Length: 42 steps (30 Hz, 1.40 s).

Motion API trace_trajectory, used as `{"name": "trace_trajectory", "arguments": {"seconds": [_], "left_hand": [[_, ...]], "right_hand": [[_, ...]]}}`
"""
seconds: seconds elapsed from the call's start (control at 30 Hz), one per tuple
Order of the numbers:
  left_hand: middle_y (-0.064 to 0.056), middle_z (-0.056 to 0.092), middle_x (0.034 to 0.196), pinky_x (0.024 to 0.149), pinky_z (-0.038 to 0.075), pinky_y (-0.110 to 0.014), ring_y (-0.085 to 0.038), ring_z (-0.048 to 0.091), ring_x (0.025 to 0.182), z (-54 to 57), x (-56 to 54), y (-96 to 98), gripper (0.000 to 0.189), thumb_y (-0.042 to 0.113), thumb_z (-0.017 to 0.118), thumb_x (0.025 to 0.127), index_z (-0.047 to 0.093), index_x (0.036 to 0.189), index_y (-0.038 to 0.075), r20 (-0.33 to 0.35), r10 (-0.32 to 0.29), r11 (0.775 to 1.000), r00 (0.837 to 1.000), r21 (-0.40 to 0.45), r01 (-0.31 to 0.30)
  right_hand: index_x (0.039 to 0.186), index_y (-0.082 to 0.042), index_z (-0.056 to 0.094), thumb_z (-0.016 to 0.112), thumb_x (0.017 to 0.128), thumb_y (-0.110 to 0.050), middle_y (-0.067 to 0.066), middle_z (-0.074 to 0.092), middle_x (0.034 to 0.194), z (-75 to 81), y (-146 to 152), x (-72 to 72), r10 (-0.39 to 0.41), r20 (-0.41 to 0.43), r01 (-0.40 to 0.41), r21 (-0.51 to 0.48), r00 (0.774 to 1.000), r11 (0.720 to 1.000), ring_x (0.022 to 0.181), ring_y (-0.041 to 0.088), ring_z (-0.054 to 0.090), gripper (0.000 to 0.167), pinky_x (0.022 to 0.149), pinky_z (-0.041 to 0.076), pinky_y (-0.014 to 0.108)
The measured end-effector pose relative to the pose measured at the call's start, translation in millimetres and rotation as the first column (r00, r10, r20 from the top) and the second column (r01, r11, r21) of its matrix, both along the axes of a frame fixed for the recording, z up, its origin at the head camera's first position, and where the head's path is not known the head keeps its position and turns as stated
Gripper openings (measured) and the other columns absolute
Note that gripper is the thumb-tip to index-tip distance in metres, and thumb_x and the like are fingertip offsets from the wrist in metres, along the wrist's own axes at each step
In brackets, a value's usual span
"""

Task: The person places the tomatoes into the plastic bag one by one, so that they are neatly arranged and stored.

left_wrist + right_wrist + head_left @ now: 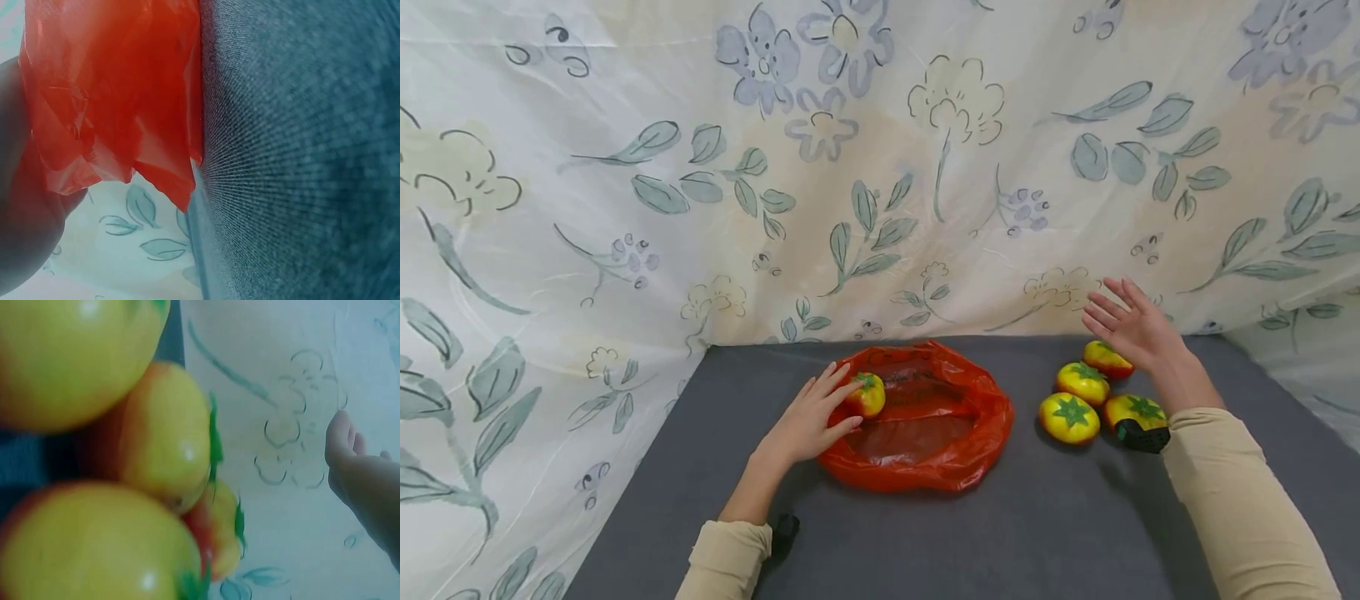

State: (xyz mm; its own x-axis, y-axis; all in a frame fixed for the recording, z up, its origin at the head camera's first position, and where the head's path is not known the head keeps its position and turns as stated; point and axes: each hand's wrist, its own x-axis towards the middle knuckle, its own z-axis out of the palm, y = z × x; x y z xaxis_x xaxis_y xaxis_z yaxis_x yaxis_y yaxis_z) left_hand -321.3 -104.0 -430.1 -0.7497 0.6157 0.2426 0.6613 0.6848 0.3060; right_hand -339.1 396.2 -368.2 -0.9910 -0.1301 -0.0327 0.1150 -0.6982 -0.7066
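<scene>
A crumpled red plastic bag [925, 477] lies with its mouth spread wide. Just inside its left rim is a yellow-red toy tomato [869, 397] with a green leaf top. My left hand [805, 419] reaches over that rim, fingers spread, index finger overlapping the tomato's left edge and thumb just below it. In the left wrist view, the red bag [119, 94] covers part of the thumb. My right hand [1138, 327] is raised with palm and fingers extended, holding nothing. It hovers above several similar toy tomatoes [1070, 418], clustered close together.
Dark grey cloth covers the table [985, 533]. A floral curtain [880, 250] rises along its back and sides. A black wrist device [1142, 436] under the right forearm overlaps the nearest right-hand tomato. Another black device [785, 533] shows by the left wrist.
</scene>
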Motion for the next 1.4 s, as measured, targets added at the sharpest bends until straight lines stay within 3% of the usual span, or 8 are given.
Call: {"name": "trace_trajectory", "arguments": {"seconds": [0.23,0.43,0.6,0.77,0.9,1.0,1.13,1.4], "left_hand": [[-0.012,0.025,0.154,0.110,0.016,-0.055,-0.030,0.012,0.143,3.0,0.0,0.6,0.058,0.036,0.063,0.091,0.046,0.142,0.013,-0.007,0.000,1.000,1.000,0.015,0.000],[-0.013,0.025,0.154,0.110,0.016,-0.055,-0.030,0.012,0.143,2.8,0.0,1.6,0.058,0.034,0.064,0.091,0.047,0.142,0.012,-0.002,-0.004,1.000,1.000,0.022,0.004],[-0.013,0.026,0.154,0.109,0.017,-0.056,-0.033,0.014,0.142,2.2,-0.6,1.8,0.058,0.036,0.063,0.091,0.048,0.141,0.012,-0.007,-0.004,1.000,1.000,0.027,0.005],[-0.013,0.025,0.154,0.109,0.018,-0.057,-0.034,0.014,0.142,0.7,-1.7,1.7,0.058,0.036,0.062,0.091,0.047,0.142,0.012,-0.009,-0.012,1.000,1.000,0.027,0.013],[-0.012,0.024,0.155,0.109,0.016,-0.056,-0.032,0.012,0.143,-0.1,-2.3,0.7,0.058,0.037,0.062,0.092,0.046,0.143,0.014,-0.006,-0.004,1.000,1.000,0.013,0.004],[-0.012,0.024,0.155,0.109,0.016,-0.056,-0.032,0.012,0.143,-0.4,-2.4,0.0,0.059,0.037,0.062,0.092,0.046,0.143,0.014,-0.005,-0.001,1.000,1.000,0.013,0.001],[-0.013,0.025,0.154,0.109,0.017,-0.057,-0.033,0.013,0.142,-1.0,-2.2,-0.1,0.059,0.037,0.062,0.091,0.046,0.143,0.013,-0.003,-0.003,1.000,1.000,0.019,0.003],[-0.012,0.025,0.154,0.109,0.017,-0.057,-0.030,0.012,0.143,-4.5,-2.8,2.5,0.059,0.035,0.063,0.091,0.046,0.143,0.014,0.007,0.002,1.000,1.000,0.016,-0.002]], "right_hand": [[0.152,-0.037,0.005,0.055,0.096,-0.036,-0.012,0.008,0.154,-3.8,19,-3.7,-0.100,0.043,0.102,-0.045,0.994,0.994,0.142,0.009,-0.006,0.075,0.112,0.003,0.029],[0.150,-0.042,0.008,0.058,0.095,-0.033,-0.017,0.005,0.152,-9.6,33,-4.7,-0.131,0.097,0.141,-0.115,0.987,0.983,0.141,0.005,-0.007,0.075,0.112,0.000,0.029],[0.149,-0.042,0.010,0.059,0.094,-0.032,-0.020,0.006,0.150,-15.0,44,-2.1,-0.171,0.136,0.186,-0.107,0.976,0.977,0.140,0.002,-0.008,0.074,0.112,-0.001,0.030],[0.151,-0.041,0.007,0.058,0.093,-0.036,-0.018,-0.002,0.155,-21.6,55,1.7,-0.220,0.157,0.218,0.029,0.963,0.975,0.140,0.003,-0.009,0.077,0.112,0.001,0.033],[0.151,-0.040,0.008,0.058,0.093,-0.038,-0.017,-0.003,0.155,-27.9,64,5.0,-0.239,0.198,0.213,0.143,0.951,0.967,0.141,0.006,-0.007,0.076,0.112,0.019,0.037],[0.151,-0.040,0.003,0.059,0.091,-0.043,-0.013,-0.005,0.156,-32.7,71,6.2,-0.238,0.234,0.183,0.236,0.943,0.954,0.142,0.009,-0.006,0.082,0.097,0.043,0.037],[0.151,-0.036,-0.004,0.064,0.084,-0.051,-0.013,-0.007,0.157,-38.3,76,6.6,-0.239,0.304,0.123,0.355,0.922,0.927,0.143,0.015,-0.006,0.097,0.073,0.052,0.036],[0.152,-0.031,-0.010,0.060,0.082,-0.060,0.006,-0.015,0.157,-54.8,79,5.8,-0.255,0.341,0.029,0.548,0.905,0.836,0.142,0.032,-0.006,0.103,0.100,0.039,0.047]]}}
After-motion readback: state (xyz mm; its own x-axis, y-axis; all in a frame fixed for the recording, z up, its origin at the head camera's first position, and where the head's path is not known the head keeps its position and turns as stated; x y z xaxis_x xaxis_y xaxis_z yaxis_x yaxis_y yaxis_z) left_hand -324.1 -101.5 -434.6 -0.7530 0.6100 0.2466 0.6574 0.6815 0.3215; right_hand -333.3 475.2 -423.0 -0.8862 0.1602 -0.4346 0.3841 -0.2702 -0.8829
